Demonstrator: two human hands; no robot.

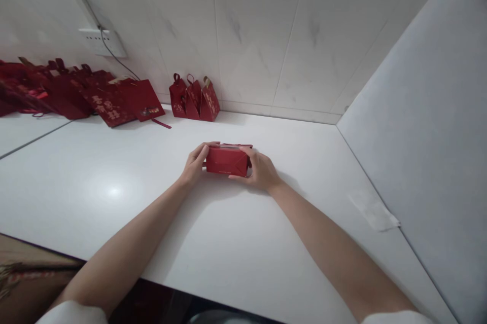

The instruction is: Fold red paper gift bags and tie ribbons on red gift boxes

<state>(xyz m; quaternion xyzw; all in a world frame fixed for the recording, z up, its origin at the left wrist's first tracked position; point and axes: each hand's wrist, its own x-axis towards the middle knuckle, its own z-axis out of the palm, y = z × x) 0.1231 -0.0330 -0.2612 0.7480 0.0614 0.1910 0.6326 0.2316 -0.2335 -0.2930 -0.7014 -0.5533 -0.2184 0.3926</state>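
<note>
A small red box [227, 161] lies on its side near the middle of the white table, its long side toward me. My left hand [197, 160] grips its left end, the thumb at the near upper edge and the fingers behind. Around the right end my right hand [262, 168] is closed, with some fingers at the top edge and one along the bottom. A piece of the box's top edge shows between the hands; its far side is hidden.
Three small red boxes with loop handles [194, 101] stand against the tiled wall. Many red bags [110, 101] are piled at the back left, below a socket strip [102, 42] with a cable. A white tissue [375, 210] lies by the right panel [429, 126].
</note>
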